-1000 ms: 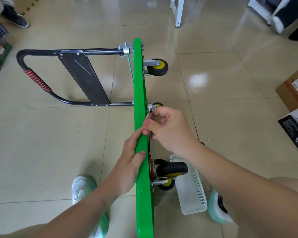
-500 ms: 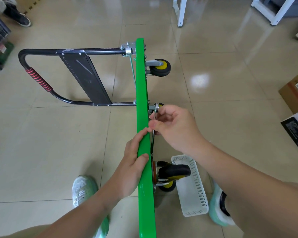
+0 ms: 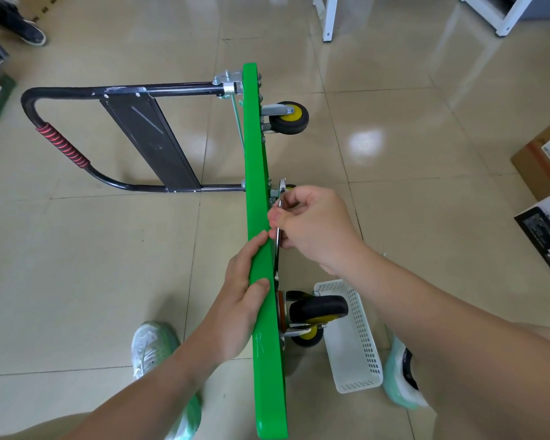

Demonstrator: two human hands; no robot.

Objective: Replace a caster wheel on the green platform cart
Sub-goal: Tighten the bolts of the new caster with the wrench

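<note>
Green platform cart [image 3: 257, 201]: stood on edge on tiled floor [image 3: 108, 265], wheels facing right. Left hand [image 3: 238, 309]: grip curled over upper deck edge. Right hand [image 3: 315, 227]: grip pinching silver wrench [image 3: 278, 239] against underside. Black caster wheel [image 3: 318, 309] just below; white basket [image 3: 359, 360] beside.

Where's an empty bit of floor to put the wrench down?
Bare tiles lie right of the green platform, between the far wheel, the white basket and the boxes. More lie left, between the black handle and the left shoe. It's crowded around the basket, near casters and right shoe.
</note>
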